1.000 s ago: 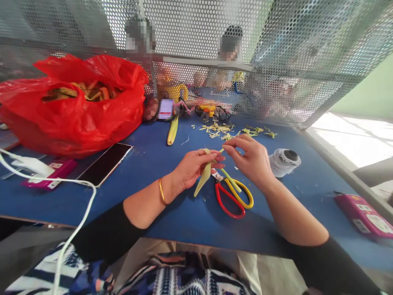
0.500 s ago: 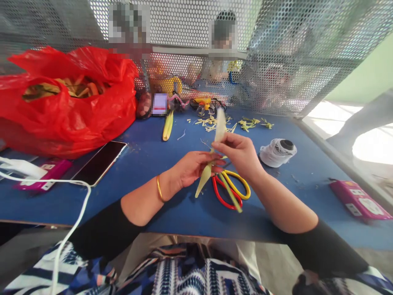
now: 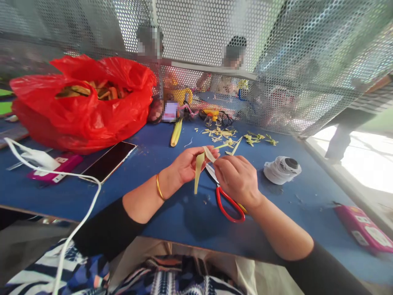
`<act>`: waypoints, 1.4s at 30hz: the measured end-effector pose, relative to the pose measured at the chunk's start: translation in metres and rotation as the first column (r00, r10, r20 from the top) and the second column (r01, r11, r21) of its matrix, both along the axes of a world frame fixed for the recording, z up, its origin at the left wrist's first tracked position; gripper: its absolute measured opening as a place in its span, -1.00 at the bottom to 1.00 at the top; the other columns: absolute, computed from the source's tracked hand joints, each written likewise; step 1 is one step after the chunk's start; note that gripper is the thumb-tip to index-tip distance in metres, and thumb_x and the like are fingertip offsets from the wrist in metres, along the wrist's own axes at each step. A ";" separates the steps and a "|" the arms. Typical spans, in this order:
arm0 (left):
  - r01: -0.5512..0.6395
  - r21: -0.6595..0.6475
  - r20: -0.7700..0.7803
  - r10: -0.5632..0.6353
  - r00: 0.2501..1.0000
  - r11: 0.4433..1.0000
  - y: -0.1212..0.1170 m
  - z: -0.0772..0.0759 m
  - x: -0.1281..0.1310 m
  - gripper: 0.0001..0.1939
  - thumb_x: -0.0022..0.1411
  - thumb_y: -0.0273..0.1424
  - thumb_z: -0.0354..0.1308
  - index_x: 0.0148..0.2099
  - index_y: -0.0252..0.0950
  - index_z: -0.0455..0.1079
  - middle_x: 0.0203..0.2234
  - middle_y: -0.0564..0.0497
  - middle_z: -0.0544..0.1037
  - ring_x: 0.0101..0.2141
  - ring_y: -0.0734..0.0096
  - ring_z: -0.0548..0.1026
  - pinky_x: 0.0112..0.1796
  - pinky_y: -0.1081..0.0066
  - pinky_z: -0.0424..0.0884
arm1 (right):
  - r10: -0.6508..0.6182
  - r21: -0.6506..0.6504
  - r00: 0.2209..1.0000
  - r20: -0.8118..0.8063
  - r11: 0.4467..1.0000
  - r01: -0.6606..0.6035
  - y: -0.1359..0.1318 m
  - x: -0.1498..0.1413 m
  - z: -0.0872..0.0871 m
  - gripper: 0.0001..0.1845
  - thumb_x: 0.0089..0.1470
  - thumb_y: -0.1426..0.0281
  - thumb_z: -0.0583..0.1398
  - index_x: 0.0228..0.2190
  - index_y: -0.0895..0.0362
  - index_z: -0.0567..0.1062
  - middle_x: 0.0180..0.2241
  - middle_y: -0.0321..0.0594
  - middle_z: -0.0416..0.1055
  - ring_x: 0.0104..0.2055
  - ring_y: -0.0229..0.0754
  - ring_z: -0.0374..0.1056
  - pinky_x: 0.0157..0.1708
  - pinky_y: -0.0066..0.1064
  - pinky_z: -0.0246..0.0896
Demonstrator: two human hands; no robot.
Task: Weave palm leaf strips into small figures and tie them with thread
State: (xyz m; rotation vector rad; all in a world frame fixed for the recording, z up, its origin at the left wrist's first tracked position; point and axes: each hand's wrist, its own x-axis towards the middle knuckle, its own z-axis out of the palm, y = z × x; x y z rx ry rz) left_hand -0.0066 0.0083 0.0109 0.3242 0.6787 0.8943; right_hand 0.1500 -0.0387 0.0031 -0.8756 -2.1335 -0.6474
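Note:
Between the fingers of my left hand point(image 3: 188, 166) is a pale yellow-green strip that looks like corn husk point(image 3: 198, 170). One tapered end of it hangs down past my palm. My right hand point(image 3: 238, 180) pinches the other part, drawn across from the left fingertips; its own fingertips are partly hidden. A thin green stalk point(image 3: 222, 145) points away beyond the left fingers. Under my right hand lie scissors with red and yellow handles point(image 3: 229, 207), blades partly covered.
Husk scraps point(image 3: 221, 133) and small knotted pieces point(image 3: 254, 138) lie farther back, near a yellow-green husk bundle point(image 3: 176, 133). A white thread spool point(image 3: 282, 170) stands right. Left are a phone point(image 3: 109, 162), a white cable point(image 3: 100, 186) and a red bag point(image 3: 82, 119). A perforated screen point(image 3: 196, 24) rises behind.
My right hand has turned over and come down, pulling the upright husk end across the left fingers. The stalk that pointed toward me over the scissors now points away. The view has shifted slightly.

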 end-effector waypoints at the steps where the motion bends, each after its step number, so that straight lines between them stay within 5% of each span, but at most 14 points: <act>1: -0.006 0.007 0.015 0.006 1.000 1.000 0.000 0.000 -0.001 -0.75 0.28 -0.64 -0.01 -0.07 -0.50 0.44 -0.44 -0.12 0.62 -0.48 0.41 0.61 -0.62 0.64 0.41 | -0.010 -0.007 0.999 0.032 1.000 0.010 0.001 -0.001 -0.002 -0.82 0.21 0.53 0.13 -0.42 0.13 0.45 -0.52 -0.25 0.45 -0.49 -0.24 0.30 -0.39 -0.38 0.16; 7: -0.039 0.014 0.070 0.038 0.997 0.999 0.000 0.000 0.000 -0.66 0.27 -0.64 -0.04 0.05 -0.47 0.39 -0.37 -0.11 0.63 -0.42 0.43 0.62 -0.45 0.57 0.51 | 0.013 -0.125 0.986 0.167 0.992 0.008 0.003 -0.004 -0.012 -0.71 0.28 0.53 0.01 -0.39 0.14 0.48 -0.50 -0.22 0.44 -0.46 -0.21 0.28 -0.34 -0.35 0.09; 16: -0.046 0.135 0.043 0.041 0.998 0.990 -0.004 0.002 0.002 -0.56 0.06 -0.66 -0.04 -0.02 -0.47 0.47 -0.29 -0.16 0.65 -0.30 0.35 0.63 -0.29 0.48 0.51 | 0.018 -0.228 0.994 0.109 0.974 0.008 0.004 -0.001 -0.009 -0.71 0.29 0.48 0.01 -0.34 0.12 0.50 -0.44 -0.21 0.51 -0.43 -0.22 0.32 -0.30 -0.34 0.09; 27: -0.067 0.134 0.029 0.063 0.998 0.989 -0.006 0.002 0.003 -0.73 0.17 -0.62 -0.02 -0.21 -0.45 0.50 -0.34 -0.13 0.64 -0.36 0.39 0.61 -0.26 0.47 0.52 | 0.078 -0.288 0.997 0.018 0.955 -0.070 0.007 0.002 -0.002 -0.74 0.27 0.48 0.04 -0.37 0.12 0.49 -0.44 -0.23 0.56 -0.45 -0.24 0.33 -0.28 -0.34 0.08; 31: -0.080 0.131 0.008 0.079 0.997 0.988 -0.006 0.002 0.005 -0.82 0.23 -0.61 0.06 -0.26 -0.41 0.50 -0.41 -0.07 0.63 -0.44 0.47 0.58 -0.31 0.49 0.50 | 0.142 -0.375 0.980 -0.137 0.909 -0.184 0.004 0.002 0.001 -0.80 0.23 0.41 0.10 -0.41 0.09 0.48 -0.45 -0.25 0.56 -0.42 -0.23 0.37 -0.25 -0.32 0.13; 35: -0.063 0.153 -0.021 0.067 0.998 0.986 -0.008 0.001 0.008 -0.84 0.27 -0.59 0.09 -0.29 -0.38 0.50 -0.41 -0.03 0.62 -0.44 0.50 0.58 -0.34 0.53 0.49 | -0.131 -0.477 0.853 -0.504 0.866 -0.149 0.004 0.002 0.006 -0.74 0.20 0.30 0.11 -0.51 0.06 0.42 -0.54 -0.30 0.45 -0.45 -0.23 0.31 -0.34 -0.34 0.17; 39: -0.016 0.186 -0.041 0.023 0.999 0.982 -0.008 -0.002 0.008 -0.88 0.28 -0.54 0.13 -0.26 -0.38 0.51 -0.35 -0.07 0.63 -0.42 0.49 0.58 -0.35 0.54 0.48 | -0.322 -0.528 0.700 -0.638 0.844 -0.092 0.014 0.008 0.008 -0.85 0.06 0.29 0.20 -0.49 0.07 0.45 -0.48 -0.30 0.46 -0.40 -0.22 0.32 -0.31 -0.34 0.21; 42: 0.033 0.199 -0.039 -0.026 0.999 0.979 -0.008 -0.005 0.008 -0.85 0.28 -0.54 0.10 -0.23 -0.40 0.51 -0.32 -0.10 0.65 -0.39 0.46 0.60 -0.35 0.52 0.48 | -0.421 -0.672 0.648 -0.635 0.715 -0.194 0.022 0.013 0.006 -0.79 -0.01 0.21 0.23 -0.48 0.10 0.48 -0.49 -0.28 0.45 -0.41 -0.22 0.31 -0.30 -0.32 0.22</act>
